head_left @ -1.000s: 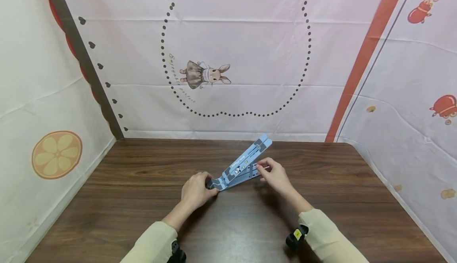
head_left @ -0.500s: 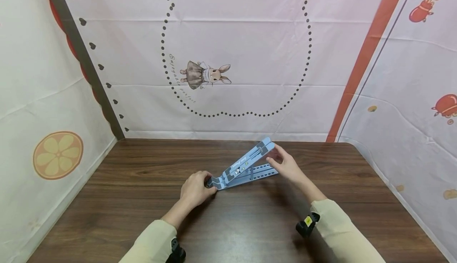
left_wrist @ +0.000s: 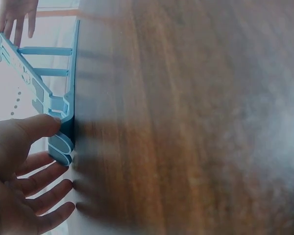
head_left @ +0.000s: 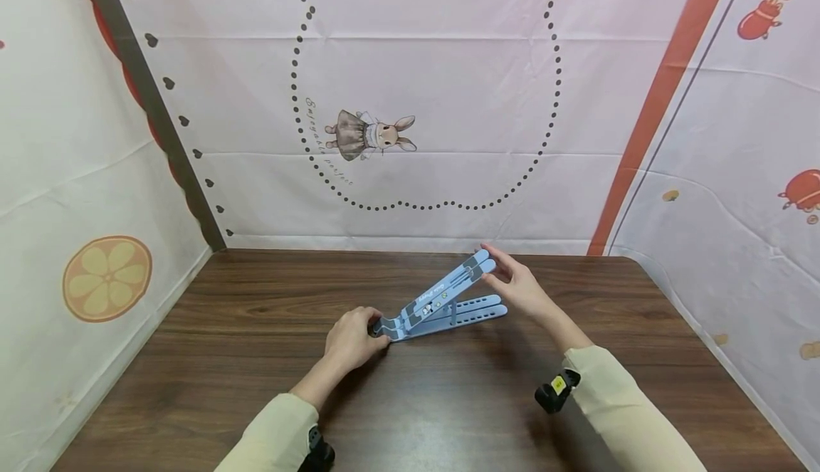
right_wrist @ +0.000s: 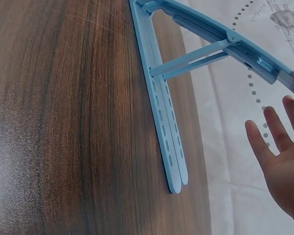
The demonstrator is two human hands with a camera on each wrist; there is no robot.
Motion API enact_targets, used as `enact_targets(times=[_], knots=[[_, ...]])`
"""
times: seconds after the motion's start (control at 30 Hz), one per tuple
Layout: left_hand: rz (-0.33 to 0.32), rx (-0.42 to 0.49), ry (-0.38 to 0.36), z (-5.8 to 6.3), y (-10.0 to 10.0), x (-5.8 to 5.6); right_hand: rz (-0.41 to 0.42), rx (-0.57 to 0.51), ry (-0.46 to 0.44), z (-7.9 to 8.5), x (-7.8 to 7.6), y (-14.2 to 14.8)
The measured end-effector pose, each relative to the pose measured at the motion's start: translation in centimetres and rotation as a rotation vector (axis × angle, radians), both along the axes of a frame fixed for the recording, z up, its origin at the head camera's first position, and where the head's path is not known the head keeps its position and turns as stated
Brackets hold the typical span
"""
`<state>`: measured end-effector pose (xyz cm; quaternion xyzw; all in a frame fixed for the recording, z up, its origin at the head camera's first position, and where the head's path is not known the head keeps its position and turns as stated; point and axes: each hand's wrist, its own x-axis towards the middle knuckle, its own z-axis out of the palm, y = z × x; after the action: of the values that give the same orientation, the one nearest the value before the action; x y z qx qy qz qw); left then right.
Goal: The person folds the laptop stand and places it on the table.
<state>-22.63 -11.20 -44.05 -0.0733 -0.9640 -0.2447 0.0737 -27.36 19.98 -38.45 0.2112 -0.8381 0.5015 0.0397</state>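
Note:
A light blue folding laptop stand (head_left: pixel 443 295) rests on the table with its upper arms raised at a slant. Its flat slotted base rails (right_wrist: pixel 162 120) lie on the wood, and a pair of support struts (right_wrist: pixel 191 58) joins them to the raised arms. At the stand's hinged near end, my left hand (head_left: pixel 349 338) grips with the thumb on one side; the other fingers spread below in the left wrist view. My right hand (head_left: pixel 522 290) holds the top end of the raised arms between thumb and fingers. Part of that grasp falls outside the right wrist view.
The dark wood table (head_left: pixel 256 358) extends around the stand. Behind it hangs a pale printed cloth (head_left: pixel 448 102) with a rabbit figure, and more cloth hangs at both sides. Each wrist carries a black camera (head_left: pixel 556 391).
My right hand has moved from the struts and base up to the top end of the raised arms. Those arms now slant slightly lower. The left hand stays at the hinged end.

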Motion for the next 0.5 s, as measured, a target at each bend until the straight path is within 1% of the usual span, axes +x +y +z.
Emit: enact_targets(times=[0.27, 0.37, 0.5], knots=[[-0.022, 0.013, -0.005, 0.14, -0.19, -0.04, -0.011, -0.070, -0.021, 0.22, 0.44, -0.17], [-0.019, 0.022, -0.003, 0.04, -0.30, -0.15, -0.012, -0.069, -0.018, 0.24, 0.62, -0.19], [-0.016, 0.020, 0.007, -0.07, -0.36, -0.37, -0.023, -0.042, -0.004, 0.20, 0.81, -0.09]])
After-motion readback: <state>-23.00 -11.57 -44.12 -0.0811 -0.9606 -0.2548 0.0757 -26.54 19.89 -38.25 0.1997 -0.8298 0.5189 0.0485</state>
